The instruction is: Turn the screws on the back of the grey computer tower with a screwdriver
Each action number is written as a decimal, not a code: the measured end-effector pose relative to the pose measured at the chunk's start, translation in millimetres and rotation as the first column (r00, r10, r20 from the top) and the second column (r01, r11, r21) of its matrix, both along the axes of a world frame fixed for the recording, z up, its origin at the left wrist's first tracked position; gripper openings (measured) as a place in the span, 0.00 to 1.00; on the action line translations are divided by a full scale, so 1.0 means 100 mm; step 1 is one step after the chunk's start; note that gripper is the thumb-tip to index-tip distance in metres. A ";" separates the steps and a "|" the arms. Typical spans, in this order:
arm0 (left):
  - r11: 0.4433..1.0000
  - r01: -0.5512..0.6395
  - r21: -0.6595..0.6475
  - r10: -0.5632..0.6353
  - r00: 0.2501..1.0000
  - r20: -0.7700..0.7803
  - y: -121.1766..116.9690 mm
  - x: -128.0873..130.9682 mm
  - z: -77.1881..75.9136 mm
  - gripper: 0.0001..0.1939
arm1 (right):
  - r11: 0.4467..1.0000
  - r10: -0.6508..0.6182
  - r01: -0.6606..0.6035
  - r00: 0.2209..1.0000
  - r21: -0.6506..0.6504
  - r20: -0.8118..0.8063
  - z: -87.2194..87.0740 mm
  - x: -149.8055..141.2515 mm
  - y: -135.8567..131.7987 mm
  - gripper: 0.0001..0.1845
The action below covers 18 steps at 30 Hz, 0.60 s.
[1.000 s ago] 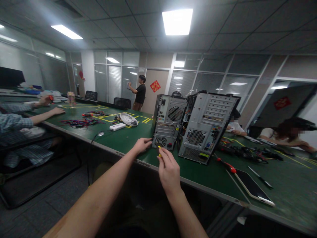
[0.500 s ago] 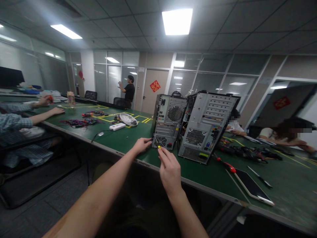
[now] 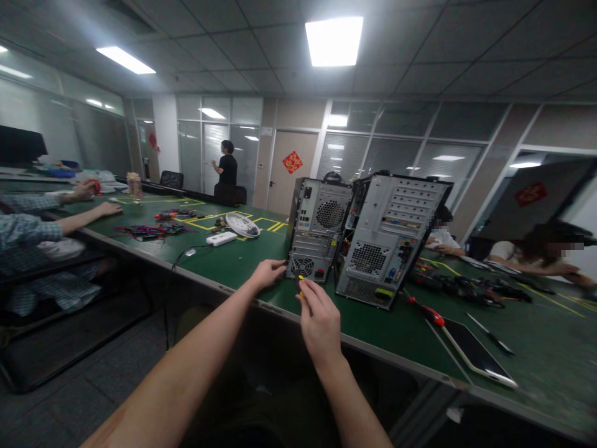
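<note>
My right hand (image 3: 321,314) is closed around a small screwdriver (image 3: 300,285) with a black and yellow handle. The screwdriver points at the lower back panel of the smaller computer tower (image 3: 321,241), near its bottom fan grille; its tip is too small to make out. At that tower's lower left corner, my left hand (image 3: 268,274) has its fingers stretched out against the case. Just right of it stands a larger computer tower (image 3: 380,242), its back panel also facing me.
Right of the towers lie a red-handled screwdriver (image 3: 431,314), a phone (image 3: 478,351), a slim metal tool (image 3: 489,333) and black cables (image 3: 466,287). To the left are a white power strip (image 3: 221,239), a white fan cover (image 3: 242,224) and bundled wires (image 3: 153,231). Other people sit around the table.
The screwdriver's handle has turned a little in my right hand, showing its yellow parts differently. My left hand and both towers stay put. A standing person in the background has shifted left.
</note>
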State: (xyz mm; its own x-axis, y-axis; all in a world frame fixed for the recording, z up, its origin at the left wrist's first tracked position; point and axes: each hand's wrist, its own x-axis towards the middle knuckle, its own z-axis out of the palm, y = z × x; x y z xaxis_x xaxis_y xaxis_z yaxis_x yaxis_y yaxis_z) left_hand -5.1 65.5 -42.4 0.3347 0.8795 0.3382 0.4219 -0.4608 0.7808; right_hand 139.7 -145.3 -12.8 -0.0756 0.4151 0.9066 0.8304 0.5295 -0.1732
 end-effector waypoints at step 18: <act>1.000 -0.014 -0.020 0.014 1.000 0.004 0.00 0.00 0.00 0.26 | 1.000 0.012 -0.011 0.999 -0.019 0.050 0.03 0.04 -0.01 0.22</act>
